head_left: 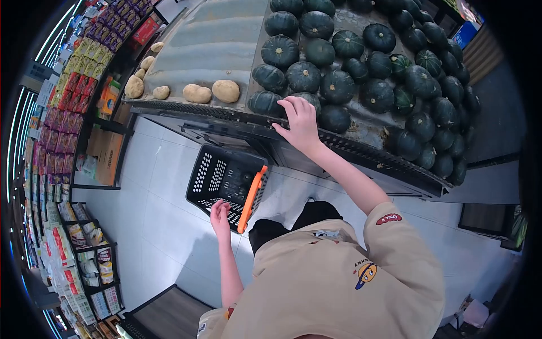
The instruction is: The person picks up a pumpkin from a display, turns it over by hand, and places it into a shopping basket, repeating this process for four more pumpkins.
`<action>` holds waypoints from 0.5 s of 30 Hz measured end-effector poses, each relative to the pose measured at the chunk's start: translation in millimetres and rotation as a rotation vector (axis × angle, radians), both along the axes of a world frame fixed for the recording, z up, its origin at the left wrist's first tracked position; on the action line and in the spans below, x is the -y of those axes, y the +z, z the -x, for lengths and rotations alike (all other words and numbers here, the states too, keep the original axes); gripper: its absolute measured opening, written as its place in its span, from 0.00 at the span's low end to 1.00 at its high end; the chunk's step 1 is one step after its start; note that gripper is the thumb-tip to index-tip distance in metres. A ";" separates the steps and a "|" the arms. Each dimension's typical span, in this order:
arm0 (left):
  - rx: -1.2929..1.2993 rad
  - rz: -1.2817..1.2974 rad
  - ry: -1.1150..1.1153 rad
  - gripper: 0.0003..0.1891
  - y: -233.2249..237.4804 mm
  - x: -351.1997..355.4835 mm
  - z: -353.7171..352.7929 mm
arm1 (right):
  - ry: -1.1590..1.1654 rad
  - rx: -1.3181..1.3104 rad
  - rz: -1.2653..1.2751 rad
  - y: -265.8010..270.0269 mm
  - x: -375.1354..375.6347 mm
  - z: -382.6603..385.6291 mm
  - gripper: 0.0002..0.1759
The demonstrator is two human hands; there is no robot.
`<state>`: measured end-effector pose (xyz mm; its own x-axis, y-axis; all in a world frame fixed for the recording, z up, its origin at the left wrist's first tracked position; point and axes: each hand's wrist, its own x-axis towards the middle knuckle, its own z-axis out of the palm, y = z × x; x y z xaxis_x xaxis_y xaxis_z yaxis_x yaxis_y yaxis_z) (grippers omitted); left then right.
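Observation:
My right hand (302, 123) reaches to the front edge of a produce stand, thumb and fingers apart. Its fingertips are right by a dark green pumpkin (265, 103) in the front row, and nothing is in its grasp. Many more dark green pumpkins (337, 87) lie behind and to the right. Lower down, my left hand (221, 217) hangs beside a black shopping basket (201, 179), its fingers loosely bent and holding nothing. The basket stands on the floor with its orange handle (252, 199) towards me. Dark round things (247, 177) show inside it.
Several potatoes (226, 91) lie along the stand's left front edge, before a bare ridged surface (209, 42). A black perforated rim (375, 161) borders the stand. Packed snack shelves (68, 118) curve along the left. A dark low table (169, 313) stands at lower left.

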<state>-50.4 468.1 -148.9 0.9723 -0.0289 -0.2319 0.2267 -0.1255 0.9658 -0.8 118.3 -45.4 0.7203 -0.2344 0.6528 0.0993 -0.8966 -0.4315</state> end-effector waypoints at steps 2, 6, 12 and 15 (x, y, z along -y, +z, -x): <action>0.125 -0.020 -0.089 0.13 10.0 17.3 -0.7 | 0.007 -0.007 0.039 -1.7 2.0 -6.2 0.33; 0.168 -0.009 -0.116 0.12 42.7 54.2 -0.3 | -0.091 -0.107 0.145 -0.6 -2.3 -30.8 0.39; 0.203 0.024 -0.225 0.12 62.9 98.7 -22.6 | -0.151 -0.238 0.263 -8.7 0.2 -51.7 0.36; 0.272 0.022 -0.315 0.13 68.6 122.8 -49.9 | -0.109 -0.152 0.268 -12.2 2.9 -51.1 0.36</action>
